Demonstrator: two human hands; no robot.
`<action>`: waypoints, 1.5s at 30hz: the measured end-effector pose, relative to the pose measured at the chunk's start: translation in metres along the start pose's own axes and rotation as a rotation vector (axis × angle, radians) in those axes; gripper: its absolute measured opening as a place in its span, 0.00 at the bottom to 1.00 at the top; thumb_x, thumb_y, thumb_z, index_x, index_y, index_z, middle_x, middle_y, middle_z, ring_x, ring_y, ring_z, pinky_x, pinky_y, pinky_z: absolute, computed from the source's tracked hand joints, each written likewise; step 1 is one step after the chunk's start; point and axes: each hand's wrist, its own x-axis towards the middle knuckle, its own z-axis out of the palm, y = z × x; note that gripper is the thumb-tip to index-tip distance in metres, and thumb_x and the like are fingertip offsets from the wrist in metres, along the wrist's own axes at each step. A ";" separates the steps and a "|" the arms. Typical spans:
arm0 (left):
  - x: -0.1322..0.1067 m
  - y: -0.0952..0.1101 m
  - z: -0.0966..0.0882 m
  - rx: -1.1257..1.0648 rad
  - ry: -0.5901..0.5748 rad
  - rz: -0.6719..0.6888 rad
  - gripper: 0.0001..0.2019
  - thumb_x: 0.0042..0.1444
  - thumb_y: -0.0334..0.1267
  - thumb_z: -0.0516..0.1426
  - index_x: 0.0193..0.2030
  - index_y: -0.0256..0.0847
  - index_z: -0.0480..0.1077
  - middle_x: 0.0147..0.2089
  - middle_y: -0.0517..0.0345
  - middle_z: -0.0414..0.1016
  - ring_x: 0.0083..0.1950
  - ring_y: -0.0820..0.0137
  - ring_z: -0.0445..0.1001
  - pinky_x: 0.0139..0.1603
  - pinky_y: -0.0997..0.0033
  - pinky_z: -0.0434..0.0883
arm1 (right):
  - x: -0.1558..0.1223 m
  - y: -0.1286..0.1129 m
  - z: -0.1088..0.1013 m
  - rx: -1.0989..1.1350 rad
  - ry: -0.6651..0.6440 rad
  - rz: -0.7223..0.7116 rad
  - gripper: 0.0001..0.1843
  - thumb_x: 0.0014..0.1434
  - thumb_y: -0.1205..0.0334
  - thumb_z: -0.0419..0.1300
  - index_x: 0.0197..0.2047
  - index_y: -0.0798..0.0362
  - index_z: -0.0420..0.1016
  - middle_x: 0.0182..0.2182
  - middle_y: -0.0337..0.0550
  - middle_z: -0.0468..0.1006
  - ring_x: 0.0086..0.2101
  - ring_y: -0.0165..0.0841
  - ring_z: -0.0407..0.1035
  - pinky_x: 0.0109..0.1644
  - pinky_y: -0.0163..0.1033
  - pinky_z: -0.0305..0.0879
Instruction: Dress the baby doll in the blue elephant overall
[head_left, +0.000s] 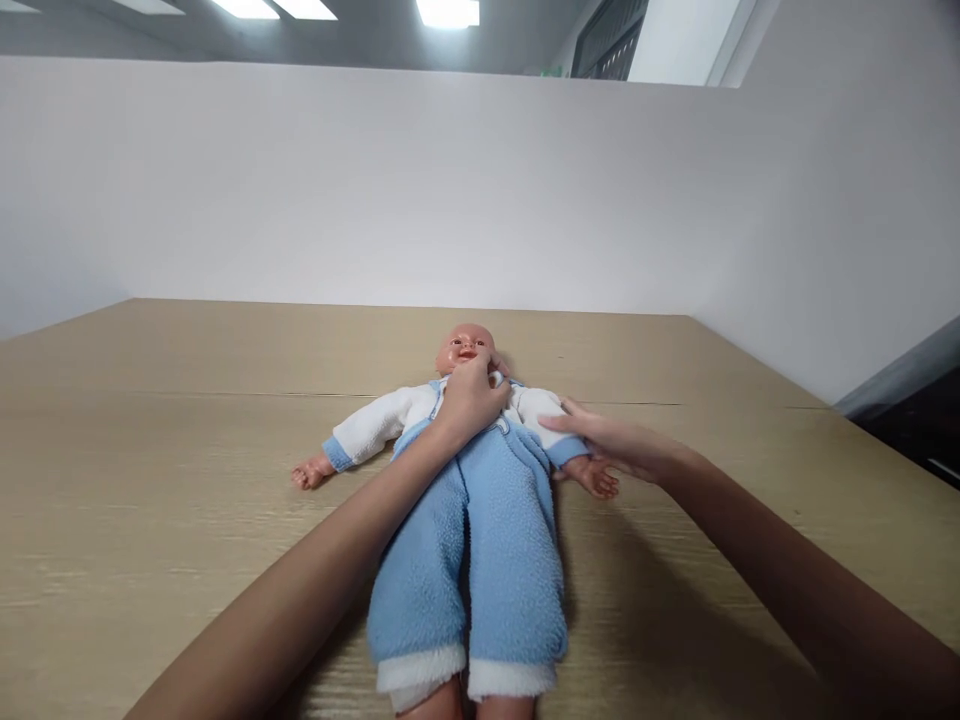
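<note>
A baby doll lies on its back on the wooden table, head away from me and legs toward me. It wears a fluffy light blue and white outfit with white sleeves and blue cuffs. My left hand is closed at the collar below the doll's chin, its fingers curled on the clothing; the fingertips are partly hidden. Around the white sleeve on the right side, my right hand has its thumb and fingers closed, just above the blue cuff. The doll's other arm stretches out to the left, untouched.
The wooden table extends to a pale wall at the back. A thin seam crosses the tabletop near the doll's shoulders. At the far right edge stands a dark object, partly cut off.
</note>
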 end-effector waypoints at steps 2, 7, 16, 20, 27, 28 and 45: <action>-0.001 0.001 0.001 0.023 -0.005 0.016 0.07 0.60 0.32 0.60 0.45 0.42 0.75 0.42 0.54 0.83 0.40 0.63 0.78 0.43 0.63 0.71 | -0.020 0.004 -0.018 -0.058 -0.047 0.153 0.42 0.56 0.43 0.76 0.69 0.45 0.71 0.37 0.45 0.87 0.26 0.36 0.77 0.28 0.40 0.76; -0.003 0.003 0.003 0.111 -0.025 0.062 0.06 0.62 0.34 0.61 0.46 0.41 0.74 0.43 0.50 0.83 0.45 0.58 0.79 0.46 0.60 0.72 | -0.033 0.045 -0.054 -0.135 0.181 0.091 0.29 0.50 0.42 0.78 0.48 0.50 0.81 0.36 0.46 0.85 0.29 0.35 0.75 0.29 0.38 0.73; -0.012 0.014 -0.003 0.454 -0.030 0.090 0.09 0.69 0.44 0.58 0.50 0.42 0.72 0.47 0.45 0.83 0.49 0.51 0.80 0.44 0.58 0.71 | -0.038 0.072 -0.048 -0.237 0.293 -0.037 0.26 0.54 0.41 0.75 0.49 0.45 0.77 0.47 0.47 0.87 0.45 0.46 0.82 0.53 0.52 0.79; -0.010 0.014 -0.002 0.548 -0.026 0.117 0.13 0.69 0.48 0.58 0.47 0.41 0.73 0.47 0.42 0.82 0.54 0.48 0.78 0.52 0.53 0.71 | -0.041 0.070 -0.045 -0.479 0.360 -0.106 0.25 0.59 0.40 0.70 0.53 0.46 0.77 0.50 0.48 0.85 0.47 0.49 0.81 0.56 0.58 0.76; -0.025 0.022 -0.028 0.484 0.159 0.274 0.12 0.75 0.47 0.53 0.52 0.44 0.72 0.58 0.44 0.76 0.63 0.50 0.69 0.63 0.49 0.64 | -0.052 0.047 -0.018 -0.792 0.508 -0.645 0.24 0.66 0.53 0.65 0.64 0.45 0.72 0.61 0.52 0.77 0.63 0.52 0.68 0.72 0.63 0.60; -0.030 0.021 -0.034 0.446 0.174 0.285 0.11 0.75 0.47 0.52 0.53 0.44 0.71 0.58 0.45 0.76 0.63 0.51 0.69 0.63 0.50 0.64 | -0.054 0.041 -0.008 -0.732 0.470 -0.661 0.22 0.68 0.54 0.64 0.63 0.44 0.72 0.61 0.51 0.77 0.63 0.50 0.70 0.71 0.61 0.62; -0.117 -0.085 -0.109 0.136 -0.201 0.071 0.17 0.78 0.50 0.43 0.45 0.45 0.66 0.45 0.54 0.72 0.52 0.57 0.68 0.57 0.55 0.64 | -0.002 0.040 0.045 -0.069 -0.035 -0.316 0.22 0.70 0.41 0.60 0.33 0.48 0.72 0.34 0.38 0.73 0.39 0.38 0.66 0.50 0.44 0.62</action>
